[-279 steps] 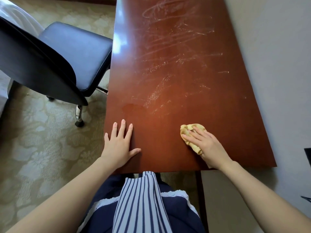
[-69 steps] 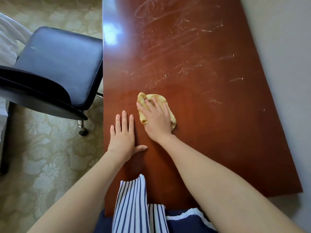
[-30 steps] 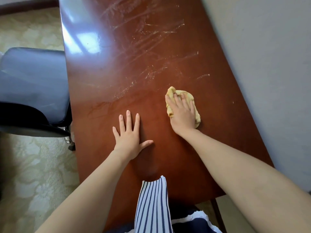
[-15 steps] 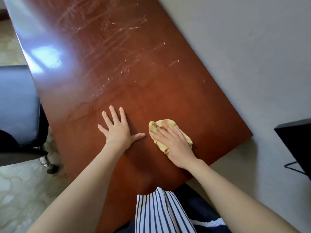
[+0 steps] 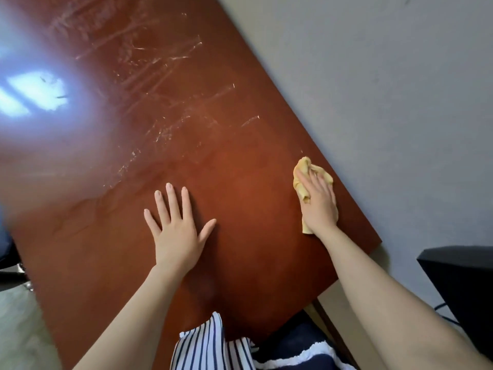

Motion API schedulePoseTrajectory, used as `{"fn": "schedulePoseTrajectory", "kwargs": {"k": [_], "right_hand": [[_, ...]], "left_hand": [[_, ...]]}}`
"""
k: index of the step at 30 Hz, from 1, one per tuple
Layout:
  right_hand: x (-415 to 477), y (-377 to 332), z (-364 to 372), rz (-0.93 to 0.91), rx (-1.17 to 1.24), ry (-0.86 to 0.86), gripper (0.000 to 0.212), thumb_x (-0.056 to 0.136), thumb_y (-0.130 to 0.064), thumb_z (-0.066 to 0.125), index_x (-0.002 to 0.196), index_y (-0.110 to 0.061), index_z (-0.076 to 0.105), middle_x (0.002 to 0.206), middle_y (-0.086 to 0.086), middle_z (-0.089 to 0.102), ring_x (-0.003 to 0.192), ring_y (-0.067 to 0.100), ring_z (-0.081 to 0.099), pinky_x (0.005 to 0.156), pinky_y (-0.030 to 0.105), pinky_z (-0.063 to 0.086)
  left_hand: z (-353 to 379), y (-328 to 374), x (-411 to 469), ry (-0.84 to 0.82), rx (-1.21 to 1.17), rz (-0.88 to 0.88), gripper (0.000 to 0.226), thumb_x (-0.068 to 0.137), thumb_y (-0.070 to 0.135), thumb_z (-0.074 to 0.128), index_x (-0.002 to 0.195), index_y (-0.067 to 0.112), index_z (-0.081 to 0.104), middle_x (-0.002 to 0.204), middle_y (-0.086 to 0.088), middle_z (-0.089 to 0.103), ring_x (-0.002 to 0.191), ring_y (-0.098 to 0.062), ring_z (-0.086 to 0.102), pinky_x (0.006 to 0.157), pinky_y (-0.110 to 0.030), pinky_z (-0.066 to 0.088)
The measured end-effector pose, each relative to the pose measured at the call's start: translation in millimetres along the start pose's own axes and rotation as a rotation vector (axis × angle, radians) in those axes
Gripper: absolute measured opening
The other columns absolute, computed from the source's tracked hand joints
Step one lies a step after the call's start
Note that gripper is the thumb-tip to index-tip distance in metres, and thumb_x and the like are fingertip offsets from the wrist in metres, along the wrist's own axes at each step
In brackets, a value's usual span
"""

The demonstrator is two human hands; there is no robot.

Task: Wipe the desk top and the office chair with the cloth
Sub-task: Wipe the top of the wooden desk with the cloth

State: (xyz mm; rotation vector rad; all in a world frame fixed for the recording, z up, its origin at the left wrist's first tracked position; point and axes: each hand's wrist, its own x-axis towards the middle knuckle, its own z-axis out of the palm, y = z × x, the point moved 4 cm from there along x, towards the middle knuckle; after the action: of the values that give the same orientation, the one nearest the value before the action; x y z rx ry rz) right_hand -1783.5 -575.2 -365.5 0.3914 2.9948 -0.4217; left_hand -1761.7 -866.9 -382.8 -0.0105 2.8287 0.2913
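The reddish-brown desk top (image 5: pixel 240 145) fills the view, streaked with pale smears across its far half. A crumpled yellow cloth (image 5: pixel 302 172) lies near the desk's right edge beside the wall. My right hand (image 5: pixel 318 204) lies flat on the cloth with straight fingers, pressing it to the wood. My left hand (image 5: pixel 177 231) rests palm down on the desk, fingers spread, to the left of the cloth and apart from it. Only a dark sliver of the office chair (image 5: pixel 5 252) shows at the left border.
A grey wall (image 5: pixel 386 89) runs right along the desk's right edge. A black object (image 5: pixel 461 284) stands low on the right, past the desk's near corner. Patterned carpet (image 5: pixel 18 329) shows at lower left. Bright window glare (image 5: pixel 32 94) lies on the desk's left part.
My right hand has slid the cloth to the right, from next to my left hand out to the desk's wall-side edge. The view has swung right. My left hand stays planted.
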Motion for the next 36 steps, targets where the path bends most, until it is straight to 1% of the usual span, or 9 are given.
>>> {"fn": "schedulePoseTrajectory", "kwargs": {"k": [2, 5, 10, 16, 21, 26, 31, 34, 36], "right_hand": [[32.3, -0.8, -4.9, 0.021, 0.004, 0.024, 0.057, 0.095, -0.008, 0.044, 0.144, -0.035, 0.034, 0.154, -0.004, 0.028, 0.144, 0.016, 0.017, 0.117, 0.038, 0.014], [68.7, -7.8, -7.9, 0.025, 0.033, 0.018, 0.050, 0.097, -0.013, 0.044, 0.143, -0.032, 0.038, 0.153, -0.002, 0.031, 0.143, 0.020, 0.019, 0.117, 0.039, 0.014], [85.7, -39.5, 3.5, -0.061, -0.082, -0.047, 0.052, 0.097, -0.020, 0.042, 0.146, -0.035, 0.031, 0.154, -0.006, 0.027, 0.144, 0.017, 0.015, 0.117, 0.042, 0.011], [38.0, -88.6, 24.8, -0.322, -0.004, -0.159, 0.065, 0.091, -0.011, 0.050, 0.145, -0.041, 0.029, 0.155, -0.008, 0.024, 0.146, 0.013, 0.010, 0.115, 0.035, -0.004], [-28.4, -103.3, 34.1, -0.521, 0.004, -0.193, 0.074, 0.084, -0.003, 0.056, 0.145, -0.039, 0.031, 0.153, -0.008, 0.030, 0.145, 0.015, 0.012, 0.117, 0.037, -0.001], [-78.6, -76.1, 32.6, -0.629, -0.029, -0.258, 0.080, 0.080, 0.005, 0.053, 0.146, -0.035, 0.030, 0.154, -0.008, 0.028, 0.146, 0.013, 0.008, 0.119, 0.038, 0.000], [-70.1, -45.9, 14.6, -0.492, -0.088, -0.223, 0.089, 0.072, 0.011, 0.048, 0.144, -0.038, 0.031, 0.151, -0.008, 0.033, 0.145, 0.013, 0.016, 0.118, 0.034, 0.007], [-33.6, -29.4, 3.4, -0.322, -0.110, -0.175, 0.086, 0.078, 0.012, 0.047, 0.146, -0.037, 0.027, 0.155, -0.007, 0.025, 0.145, 0.013, 0.013, 0.118, 0.033, 0.007], [-2.4, -21.0, -3.1, -0.222, -0.097, -0.149, 0.081, 0.083, 0.011, 0.047, 0.147, -0.035, 0.027, 0.156, -0.004, 0.022, 0.145, 0.015, 0.013, 0.118, 0.037, 0.012]], "left_hand": [[5.4, 1.3, 0.6, 0.047, 0.004, -0.011, 0.090, 0.087, 0.074, 0.016, 0.152, 0.011, 0.010, 0.159, -0.014, -0.001, 0.146, -0.035, -0.006, 0.113, -0.058, 0.001], [8.2, 2.0, 0.0, 0.096, 0.010, -0.022, 0.084, 0.088, 0.066, 0.021, 0.151, 0.011, 0.018, 0.159, -0.014, 0.007, 0.146, -0.034, -0.001, 0.112, -0.058, 0.003], [9.1, 0.6, 0.5, 0.145, 0.026, -0.030, 0.080, 0.089, 0.063, 0.024, 0.151, 0.012, 0.020, 0.159, -0.012, 0.009, 0.147, -0.031, 0.000, 0.112, -0.054, 0.000], [9.5, -2.6, 0.7, 0.172, 0.003, -0.042, 0.069, 0.094, 0.055, 0.020, 0.151, 0.016, 0.019, 0.159, -0.009, 0.010, 0.147, -0.028, 0.000, 0.114, -0.050, -0.002], [9.2, -3.7, -0.9, 0.175, 0.013, -0.045, 0.067, 0.095, 0.053, 0.017, 0.152, 0.018, 0.018, 0.160, -0.008, 0.009, 0.147, -0.027, 0.000, 0.114, -0.048, -0.003], [7.3, -4.0, -1.5, 0.183, 0.009, -0.039, 0.066, 0.095, 0.052, 0.014, 0.152, 0.018, 0.017, 0.160, -0.007, 0.008, 0.147, -0.026, -0.001, 0.114, -0.047, -0.005], [5.8, -2.8, -2.0, 0.191, -0.014, -0.035, 0.066, 0.095, 0.051, 0.013, 0.152, 0.018, 0.018, 0.160, -0.007, 0.009, 0.147, -0.026, 0.000, 0.114, -0.046, -0.006], [5.7, -2.2, -2.0, 0.196, -0.017, -0.033, 0.065, 0.095, 0.051, 0.015, 0.152, 0.018, 0.019, 0.160, -0.007, 0.010, 0.147, -0.026, 0.001, 0.114, -0.046, -0.006], [6.0, -2.2, -2.2, 0.202, -0.021, -0.033, 0.065, 0.095, 0.050, 0.016, 0.151, 0.018, 0.020, 0.159, -0.008, 0.011, 0.147, -0.027, 0.001, 0.115, -0.046, -0.006]]}}
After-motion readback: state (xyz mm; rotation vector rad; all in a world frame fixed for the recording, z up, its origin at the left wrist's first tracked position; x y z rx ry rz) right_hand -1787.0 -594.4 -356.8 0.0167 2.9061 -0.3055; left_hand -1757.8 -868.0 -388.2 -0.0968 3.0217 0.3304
